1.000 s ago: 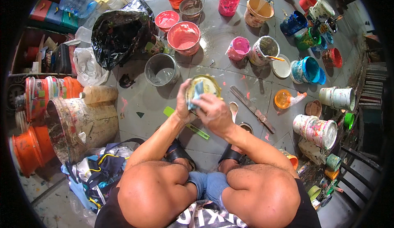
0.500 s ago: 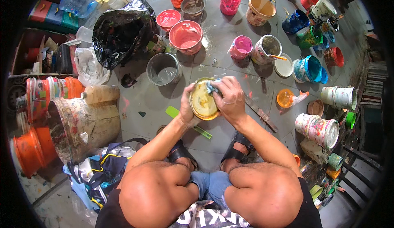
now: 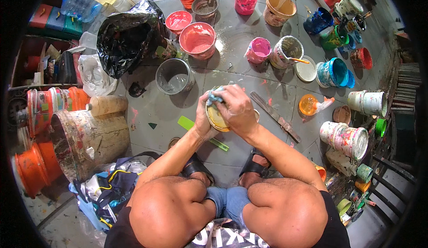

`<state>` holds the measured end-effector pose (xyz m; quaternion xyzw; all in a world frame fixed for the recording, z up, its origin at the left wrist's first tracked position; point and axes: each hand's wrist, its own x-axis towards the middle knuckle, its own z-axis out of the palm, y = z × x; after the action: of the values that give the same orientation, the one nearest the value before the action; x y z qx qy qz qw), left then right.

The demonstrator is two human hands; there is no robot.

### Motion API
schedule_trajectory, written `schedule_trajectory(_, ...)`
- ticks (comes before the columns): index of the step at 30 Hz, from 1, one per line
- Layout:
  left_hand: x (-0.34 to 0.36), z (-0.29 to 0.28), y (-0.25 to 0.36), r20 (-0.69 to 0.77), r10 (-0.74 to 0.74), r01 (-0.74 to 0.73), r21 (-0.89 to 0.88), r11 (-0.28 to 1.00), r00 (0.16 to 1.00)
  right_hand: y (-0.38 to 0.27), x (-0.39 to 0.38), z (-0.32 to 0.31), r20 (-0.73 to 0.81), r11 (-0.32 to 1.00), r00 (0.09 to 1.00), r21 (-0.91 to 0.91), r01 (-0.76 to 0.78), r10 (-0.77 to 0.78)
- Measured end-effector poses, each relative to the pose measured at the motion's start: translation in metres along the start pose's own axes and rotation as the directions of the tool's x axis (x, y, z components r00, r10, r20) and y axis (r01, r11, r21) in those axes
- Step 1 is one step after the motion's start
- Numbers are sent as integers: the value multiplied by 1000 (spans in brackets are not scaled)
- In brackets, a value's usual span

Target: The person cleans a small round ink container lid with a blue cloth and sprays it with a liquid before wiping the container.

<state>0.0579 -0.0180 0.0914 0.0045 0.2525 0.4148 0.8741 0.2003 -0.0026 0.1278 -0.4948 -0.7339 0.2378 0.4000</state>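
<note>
Above the floor between my knees, my left hand [image 3: 203, 117] is closed on the left edge of a round, yellow-stained piece [image 3: 217, 118], tilted toward me. It looks like a lid or a tub's base; a pale rim shows beyond my right fingers, and I cannot tell which it is. My right hand [image 3: 240, 109] lies across its face, fingers pinched on a small crumpled light-blue cloth [image 3: 215, 97] that touches the upper left rim. My right hand covers much of the yellow face. Below my left hand lies a bright green plastic strip [image 3: 186, 123] on the tiles.
A clear grey tub [image 3: 174, 87] stands ahead, with a red paint bucket [image 3: 197, 43] and a black bin bag [image 3: 129, 38] behind. Right of my hands lie a paint-smeared flat stick [image 3: 277, 118] and an orange bottle [image 3: 307, 105]. A large stained bucket [image 3: 96, 141] lies at left.
My right hand has moved left and down across the yellow face, carrying the blue cloth from the top right to the upper left rim. My left hand keeps its hold.
</note>
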Motion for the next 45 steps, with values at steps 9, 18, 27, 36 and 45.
schedule_trajectory(9, 8, -11, 11, -54, 111, -105, 99, 989, 992, -17, -14, 5, 51, 991, 999, 131, -9, 2)
schedule_trajectory(18, -7, -16, 7, -168, 179, -159, 124, 979, 969, 16, -40, -8, 305, 951, 943, -309, -33, 131)
schedule_trajectory(27, -9, -18, 16, -135, 158, -147, 92, 985, 978, 16, -50, -6, 323, 975, 946, -209, 72, -1)
schedule_trajectory(36, -6, -27, 12, -92, 174, -158, 165, 974, 980, 4, -45, 15, 212, 999, 977, -8, -31, 32)
schedule_trajectory(45, -10, -21, 3, -158, 81, -67, 94, 993, 984, -15, -33, 16, 196, 986, 980, 157, -52, 20)
